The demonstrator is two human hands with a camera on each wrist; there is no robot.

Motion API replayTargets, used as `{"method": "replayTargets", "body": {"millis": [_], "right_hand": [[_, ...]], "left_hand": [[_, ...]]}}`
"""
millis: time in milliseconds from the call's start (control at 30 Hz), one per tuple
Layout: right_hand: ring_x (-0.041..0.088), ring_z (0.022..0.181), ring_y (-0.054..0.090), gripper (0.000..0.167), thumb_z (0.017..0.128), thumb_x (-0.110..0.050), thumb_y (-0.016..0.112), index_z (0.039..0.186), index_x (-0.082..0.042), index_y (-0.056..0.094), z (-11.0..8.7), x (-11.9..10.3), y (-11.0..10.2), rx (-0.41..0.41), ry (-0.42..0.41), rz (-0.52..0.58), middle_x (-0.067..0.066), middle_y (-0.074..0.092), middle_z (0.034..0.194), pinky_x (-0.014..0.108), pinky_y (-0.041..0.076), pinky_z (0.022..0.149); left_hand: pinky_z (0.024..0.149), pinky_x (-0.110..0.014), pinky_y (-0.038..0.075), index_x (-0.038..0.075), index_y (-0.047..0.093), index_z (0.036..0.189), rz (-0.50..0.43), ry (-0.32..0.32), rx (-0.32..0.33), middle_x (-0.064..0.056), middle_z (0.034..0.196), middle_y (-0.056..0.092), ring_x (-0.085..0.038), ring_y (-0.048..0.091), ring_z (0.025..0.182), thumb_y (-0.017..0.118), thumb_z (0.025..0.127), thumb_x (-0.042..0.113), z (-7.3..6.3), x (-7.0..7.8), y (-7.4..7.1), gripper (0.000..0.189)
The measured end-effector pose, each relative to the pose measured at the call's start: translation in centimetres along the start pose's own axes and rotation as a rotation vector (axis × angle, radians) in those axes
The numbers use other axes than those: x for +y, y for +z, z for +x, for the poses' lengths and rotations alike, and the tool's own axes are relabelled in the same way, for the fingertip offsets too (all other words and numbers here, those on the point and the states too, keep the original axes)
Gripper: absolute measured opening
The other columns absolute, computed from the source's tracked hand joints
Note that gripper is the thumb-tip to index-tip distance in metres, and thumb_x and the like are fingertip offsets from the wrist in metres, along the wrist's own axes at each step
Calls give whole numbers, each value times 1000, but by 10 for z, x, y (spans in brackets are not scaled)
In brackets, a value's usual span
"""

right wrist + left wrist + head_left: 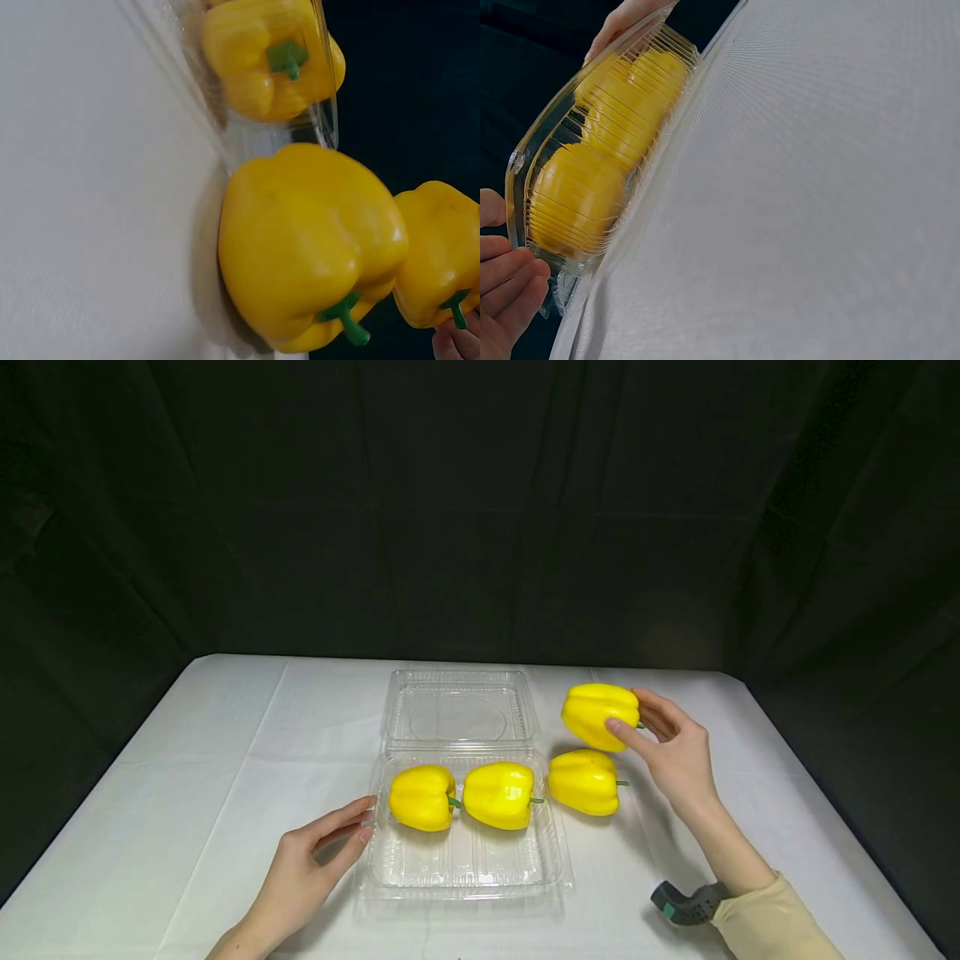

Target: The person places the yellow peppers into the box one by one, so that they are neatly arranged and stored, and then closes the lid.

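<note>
My right hand (678, 760) grips a yellow bell pepper (596, 710) above the table, thumb on its near side and fingers behind; its green stem faces the palm. Just below, another yellow bell pepper (583, 783) lies beside an open clear plastic clamshell container (465, 868). Inside the base, a left pepper (420, 797) and a middle pepper (498, 795) lie side by side, stems toward the right. At the base's left rim, my left hand (311, 860) holds the edge between thumb and fingers. The left wrist view shows these fingers (514, 277) at the container's corner.
The container's lid (459, 710) lies folded back on the far side. A white cloth (195, 793) covers the table, with dark curtains (465, 510) behind and at both sides. My right wrist wears a dark band (688, 903) below a beige sleeve (772, 922).
</note>
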State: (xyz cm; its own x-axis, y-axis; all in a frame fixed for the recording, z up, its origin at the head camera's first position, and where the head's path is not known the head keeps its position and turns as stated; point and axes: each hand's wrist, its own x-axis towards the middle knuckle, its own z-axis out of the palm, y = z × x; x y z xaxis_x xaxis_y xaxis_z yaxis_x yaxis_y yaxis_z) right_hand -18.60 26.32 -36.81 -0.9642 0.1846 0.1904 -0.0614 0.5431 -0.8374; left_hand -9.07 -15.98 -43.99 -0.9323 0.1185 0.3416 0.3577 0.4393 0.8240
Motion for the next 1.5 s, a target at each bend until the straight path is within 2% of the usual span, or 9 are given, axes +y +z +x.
{"method": "replayTargets", "body": {"millis": [100, 267, 533, 767, 900, 1000, 1133, 1367, 1500], "right_hand": [[25, 130, 55, 71, 88, -48, 74, 146, -13, 50, -4, -5, 1, -6, -11, 7, 7, 58, 142, 36, 51, 108], [23, 130, 56, 70, 89, -47, 74, 145, -13, 51, -9, -14, 2, -17, -30, 14, 6, 59, 142, 27, 51, 106], [22, 130, 56, 67, 89, -44, 75, 144, -13, 52, -16, -21, 3, -30, -71, 18, 5, 59, 142, 23, 50, 105], [20, 131, 55, 64, 89, -40, 76, 144, -14, 53, -22, -28, 5, -42, -100, 39, 4, 59, 141, 26, 48, 109], [17, 130, 56, 61, 90, -34, 77, 142, -15, 54, -26, -33, 7, -58, -125, 69, 2, 60, 140, 22, 46, 109], [13, 128, 57, 59, 90, -31, 77, 141, -15, 55, -29, -35, 7, -63, -147, 83, 2, 60, 139, 14, 44, 106], [7, 126, 57, 57, 89, -28, 78, 140, -15, 56, -32, -37, 9, -69, -170, 97, 2, 61, 138, 10, 43, 105], [15, 129, 56, 57, 89, -28, 78, 140, -14, 55, -36, -40, 12, -86, -182, 88, 2, 60, 139, 10, 42, 105], [14, 128, 56, 57, 89, -27, 78, 140, -14, 56, -38, -42, 14, -90, -190, 89, 1, 60, 139, 8, 42, 104]], "left_hand": [[93, -21, 57, 12, 67, 129, 1, 5, 2, 3, 128, 69, -11, 69, 106, 71, 95, 15, 0, 0, 0, 35], [93, -21, 57, 12, 67, 129, 0, 3, 3, 3, 128, 69, -11, 70, 106, 71, 94, 15, 0, 0, 0, 35], [93, -22, 57, 12, 67, 129, 1, -13, 0, 4, 128, 68, -10, 69, 106, 71, 95, 16, 0, 0, 0, 35], [94, -22, 57, 12, 67, 129, -6, -17, 0, 4, 128, 69, -11, 69, 106, 71, 94, 15, 0, 1, 0, 35], [94, -22, 57, 11, 67, 129, -5, -7, 4, 4, 128, 69, -11, 69, 106, 71, 94, 15, 0, 1, 0, 35], [94, -22, 57, 11, 68, 128, -2, 2, 8, 3, 127, 69, -10, 70, 105, 71, 94, 14, 0, 0, 0, 34], [93, -21, 57, 11, 68, 128, -2, 9, 11, 3, 127, 69, -10, 70, 105, 71, 94, 13, 0, 0, 0, 34], [93, -20, 57, 10, 68, 128, -7, 12, 13, 2, 127, 69, -11, 70, 105, 71, 94, 12, 0, 0, 1, 34], [93, -20, 57, 10, 68, 128, -11, 11, 10, 2, 127, 69, -11, 70, 105, 71, 94, 12, 0, 0, 1, 34]]}}
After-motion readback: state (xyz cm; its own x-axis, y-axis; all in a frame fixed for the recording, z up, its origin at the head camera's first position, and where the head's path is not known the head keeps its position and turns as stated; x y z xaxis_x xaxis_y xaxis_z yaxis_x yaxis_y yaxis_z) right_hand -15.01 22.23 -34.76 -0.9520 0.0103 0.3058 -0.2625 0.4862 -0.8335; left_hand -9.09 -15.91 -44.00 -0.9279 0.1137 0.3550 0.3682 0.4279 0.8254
